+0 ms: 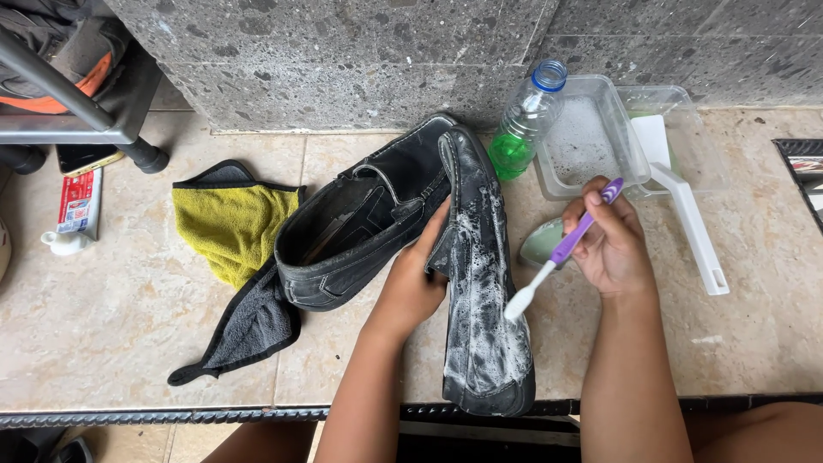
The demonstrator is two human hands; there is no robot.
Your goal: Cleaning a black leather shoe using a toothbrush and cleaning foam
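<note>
Shoe [484, 283], black leather, lying sole-side turned toward lens at centre of frame, toe pointing to lower edge, white lather covering most of the exposed side. Left hand [411, 283] steadying it from the left, fingers curled closed around the shoe's edge near mid-length. Right hand [610, 244] at centre right, fingers pinched shut on purple toothbrush [561, 253], white bristle head hovering just beside the lathered surface, whether touching or not, cannot tell.

Second shoe [360, 227] resting left of the first, opening facing up, partly on yellow-and-grey cloth [231, 257] spread at centre left. Clear bottle [525, 120] with blue cap and green liquid standing at upper centre, touching nothing but the tiled floor [111, 326]. Clear tray [591, 137] with suds at upper right, white dustpan-like scoop [686, 214] leaning out of a second tray beside it. Small green dish [540, 244] peeking out behind the brush. Toothpaste tube [77, 210] at far left. Stone wall [343, 60] along the top.

Judgement on technique: keeping the left grip firm so the shoe is not rolling; working short strokes along seams and the sole edge, where dirt is likely collecting; holding the brush at a shallow angle; reloading from the sudsy tray when lather is thinning; avoiding soaking the inside.
</note>
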